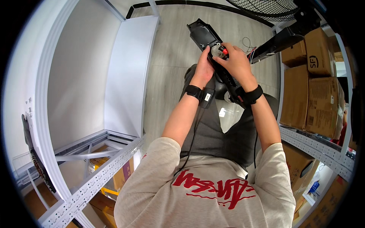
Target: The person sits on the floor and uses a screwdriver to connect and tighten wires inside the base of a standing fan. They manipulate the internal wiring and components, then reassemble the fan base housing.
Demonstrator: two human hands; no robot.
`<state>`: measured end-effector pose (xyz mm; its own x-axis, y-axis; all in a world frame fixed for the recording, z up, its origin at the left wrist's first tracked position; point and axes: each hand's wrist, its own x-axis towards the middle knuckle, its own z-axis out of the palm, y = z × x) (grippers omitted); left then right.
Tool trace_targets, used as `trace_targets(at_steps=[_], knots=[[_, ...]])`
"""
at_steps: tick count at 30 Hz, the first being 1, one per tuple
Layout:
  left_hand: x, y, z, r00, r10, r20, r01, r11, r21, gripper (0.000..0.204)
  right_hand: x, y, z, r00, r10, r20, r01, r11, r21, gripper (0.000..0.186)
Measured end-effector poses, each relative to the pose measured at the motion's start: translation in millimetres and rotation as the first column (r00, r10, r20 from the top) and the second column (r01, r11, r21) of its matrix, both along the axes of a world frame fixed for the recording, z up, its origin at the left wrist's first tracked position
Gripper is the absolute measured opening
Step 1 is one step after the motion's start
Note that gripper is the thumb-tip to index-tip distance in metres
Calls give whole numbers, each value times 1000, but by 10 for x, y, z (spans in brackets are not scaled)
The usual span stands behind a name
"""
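At frame right I see closed cardboard boxes (pixel 293 97) on metal shelving (pixel 319 148), contents hidden. Upper centre, the long black housing (pixel 203 34) carries a clear round part (pixel 217 53). My left hand (pixel 204 70) clamps the housing; my right hand (pixel 238 64) pinches a red-and-black piece (pixel 225 51).

1 head-worn fisheye, facing down; near left hand (pixel 204 69), right hand (pixel 238 64).

Black casing (pixel 205 35) toward twelve o'clock, red piece (pixel 225 51) at one, brown cartons (pixel 294 97) at three; grey floor (pixel 167 49), seemingly faintly streaked.
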<state>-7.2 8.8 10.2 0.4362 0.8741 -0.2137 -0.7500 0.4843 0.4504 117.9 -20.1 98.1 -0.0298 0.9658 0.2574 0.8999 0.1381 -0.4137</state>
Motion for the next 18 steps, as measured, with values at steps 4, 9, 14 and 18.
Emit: trace_targets(at_steps=[4,9,14,18], knots=[[-4,17,-10,1000,-6,-5,6,1000,-6,46,-44,68,-79,997,-67,37,70,992,-101,57],[-26,47,-100,1000,15,23,-15,1000,-3,47,81,98,-5,983,-88,-161,58,982,-182,63],[-55,48,-11,997,29,69,-30,999,13,48,508,-46,185,627,-201,-752,-97,938,-331,64],[-28,57,-13,997,62,39,-62,998,4,48,771,-196,210,525,-251,-813,-164,908,-385,70]])
